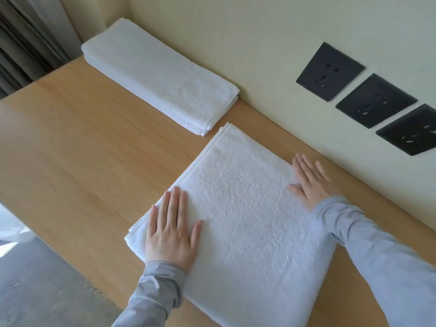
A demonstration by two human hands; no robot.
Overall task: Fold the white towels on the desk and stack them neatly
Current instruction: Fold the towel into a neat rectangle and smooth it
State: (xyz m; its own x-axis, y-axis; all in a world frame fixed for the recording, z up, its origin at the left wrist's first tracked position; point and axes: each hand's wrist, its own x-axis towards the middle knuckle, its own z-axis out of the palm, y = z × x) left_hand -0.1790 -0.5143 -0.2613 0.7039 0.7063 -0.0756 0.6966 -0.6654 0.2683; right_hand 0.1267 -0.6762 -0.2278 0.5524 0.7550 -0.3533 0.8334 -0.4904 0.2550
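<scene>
The flat towel (pixel 247 208) runs out of the bottom edge, so its near end is unseen. The right sleeve (pixel 377 256) covers part of its right border, and the left grip (pixel 169 232) and right grip (pixel 311 182), laid flat, hide the cloth beneath them. Beyond the flat towel, the folded stack (pixel 160 74) shows layers too fine to count. Right of the flat towel, the last socket plate (pixel 412 129) is cut by the frame, its slots blurred.
</scene>
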